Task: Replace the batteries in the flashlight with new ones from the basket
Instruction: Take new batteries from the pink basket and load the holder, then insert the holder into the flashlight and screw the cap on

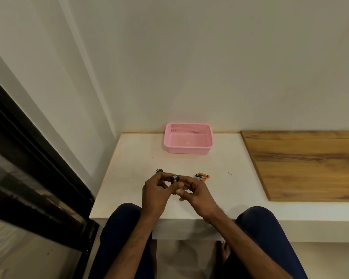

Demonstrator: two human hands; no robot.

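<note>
Left hand [154,189] and right hand [196,191], both in a pinch-grip on the flashlight [174,178].

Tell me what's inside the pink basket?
Nothing shows inside the pink basket: just its bare pink floor. Its near wall hides a thin strip of the bottom.

One head-worn wide-angle camera, tilted forward-down, close over the white table [133,168]; pink basket [187,150] straight ahead, farther off.

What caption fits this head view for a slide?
Left hand and right hand grip a battery above the table; loose batteries nearby, pink basket behind.
</note>
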